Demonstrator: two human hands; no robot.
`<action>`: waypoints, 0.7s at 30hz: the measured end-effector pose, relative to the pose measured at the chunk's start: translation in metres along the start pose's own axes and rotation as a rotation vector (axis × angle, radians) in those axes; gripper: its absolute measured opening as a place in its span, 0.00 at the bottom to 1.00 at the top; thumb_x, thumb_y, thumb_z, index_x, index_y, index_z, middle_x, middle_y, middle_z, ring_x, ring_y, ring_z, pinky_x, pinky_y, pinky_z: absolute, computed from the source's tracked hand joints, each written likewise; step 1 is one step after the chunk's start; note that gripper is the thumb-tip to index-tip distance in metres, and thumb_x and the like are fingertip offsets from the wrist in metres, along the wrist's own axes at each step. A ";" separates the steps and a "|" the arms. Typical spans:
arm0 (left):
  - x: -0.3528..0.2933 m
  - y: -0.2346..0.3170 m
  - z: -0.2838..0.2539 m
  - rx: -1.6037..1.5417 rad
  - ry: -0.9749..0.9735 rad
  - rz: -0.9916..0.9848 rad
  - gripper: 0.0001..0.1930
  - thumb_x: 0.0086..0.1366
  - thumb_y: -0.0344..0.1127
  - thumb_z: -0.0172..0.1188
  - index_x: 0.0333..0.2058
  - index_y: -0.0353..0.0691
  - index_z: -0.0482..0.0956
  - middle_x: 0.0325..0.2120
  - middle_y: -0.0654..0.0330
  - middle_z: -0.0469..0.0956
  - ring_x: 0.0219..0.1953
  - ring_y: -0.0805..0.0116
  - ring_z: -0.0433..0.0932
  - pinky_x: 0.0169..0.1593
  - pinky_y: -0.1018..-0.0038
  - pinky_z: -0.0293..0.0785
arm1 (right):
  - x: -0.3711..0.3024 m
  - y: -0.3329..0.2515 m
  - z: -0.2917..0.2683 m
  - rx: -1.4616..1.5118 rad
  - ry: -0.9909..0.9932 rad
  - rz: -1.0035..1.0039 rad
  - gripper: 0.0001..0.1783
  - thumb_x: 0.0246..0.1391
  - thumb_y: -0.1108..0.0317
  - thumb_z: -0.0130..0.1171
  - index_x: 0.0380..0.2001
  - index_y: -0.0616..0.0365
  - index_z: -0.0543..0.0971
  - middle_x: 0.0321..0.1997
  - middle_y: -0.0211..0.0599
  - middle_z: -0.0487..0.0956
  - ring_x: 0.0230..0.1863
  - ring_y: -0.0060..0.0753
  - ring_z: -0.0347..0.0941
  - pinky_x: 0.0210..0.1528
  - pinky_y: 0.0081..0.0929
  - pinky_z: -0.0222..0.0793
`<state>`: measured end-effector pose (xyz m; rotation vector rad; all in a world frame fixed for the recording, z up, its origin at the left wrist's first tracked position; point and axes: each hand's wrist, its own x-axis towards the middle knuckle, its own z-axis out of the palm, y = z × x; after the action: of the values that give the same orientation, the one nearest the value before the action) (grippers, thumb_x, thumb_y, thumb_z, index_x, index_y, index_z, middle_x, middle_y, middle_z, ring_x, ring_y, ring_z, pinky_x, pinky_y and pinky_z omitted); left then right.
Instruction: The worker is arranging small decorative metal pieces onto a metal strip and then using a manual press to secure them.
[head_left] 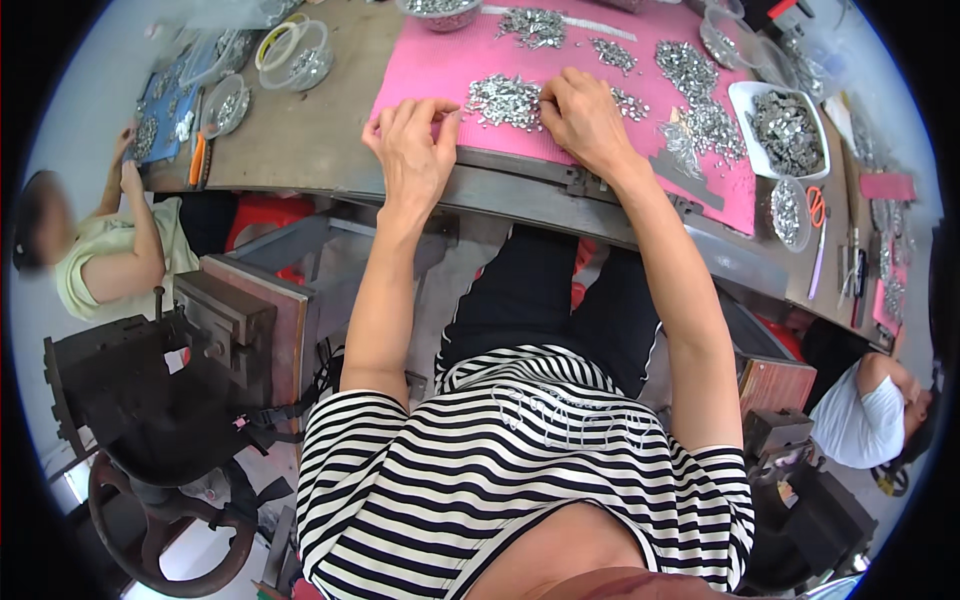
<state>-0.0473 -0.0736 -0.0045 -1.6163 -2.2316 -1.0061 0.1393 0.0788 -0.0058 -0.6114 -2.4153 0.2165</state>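
Observation:
A pile of small shiny metal pieces (pixel 503 101) lies on the pink mat (pixel 420 70) between my two hands. My left hand (pixel 410 145) rests at the mat's near edge, left of the pile, fingers curled and the thumb tip close to the index finger. Whatever is in that pinch, if anything, is too small to make out. At the pile's right edge, my right hand (pixel 585 112) bends its fingers down against the mat and the metal pieces. Its fingertips are partly hidden, so what they hold does not show. A smaller scatter of pieces (pixel 629 104) lies just right of it.
More metal piles (pixel 686 68) cover the mat's right side. A white tub (pixel 742 105) of pieces, orange-handled scissors (pixel 816 207) and clear bowls (pixel 300 75) stand around. A metal strip (pixel 690 180) lies near the front edge. One person (pixel 110 240) sits at left, another (pixel 865 410) at right.

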 end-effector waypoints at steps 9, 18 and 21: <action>0.006 -0.006 -0.007 -0.005 -0.119 0.052 0.06 0.61 0.43 0.68 0.36 0.53 0.88 0.32 0.69 0.80 0.44 0.67 0.75 0.58 0.53 0.56 | -0.032 0.001 -0.055 0.210 -0.106 0.173 0.05 0.58 0.70 0.60 0.34 0.61 0.78 0.35 0.43 0.77 0.39 0.49 0.75 0.45 0.41 0.65; 0.016 -0.011 0.001 -0.007 -0.138 0.159 0.04 0.61 0.38 0.67 0.34 0.49 0.85 0.31 0.65 0.78 0.40 0.62 0.76 0.60 0.51 0.57 | -0.096 0.001 -0.107 0.230 -0.112 0.224 0.05 0.55 0.75 0.61 0.33 0.62 0.75 0.33 0.42 0.75 0.35 0.47 0.74 0.42 0.39 0.68; 0.013 0.006 0.008 -0.104 -0.070 0.231 0.04 0.62 0.36 0.65 0.34 0.46 0.83 0.31 0.65 0.80 0.40 0.62 0.76 0.60 0.52 0.57 | -0.107 -0.002 -0.104 0.139 -0.099 0.177 0.07 0.52 0.77 0.62 0.34 0.61 0.75 0.36 0.40 0.75 0.39 0.45 0.73 0.46 0.38 0.67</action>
<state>-0.0451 -0.0574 -0.0006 -1.9286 -2.0044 -1.0311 0.2765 0.0262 0.0193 -0.7668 -2.4157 0.4955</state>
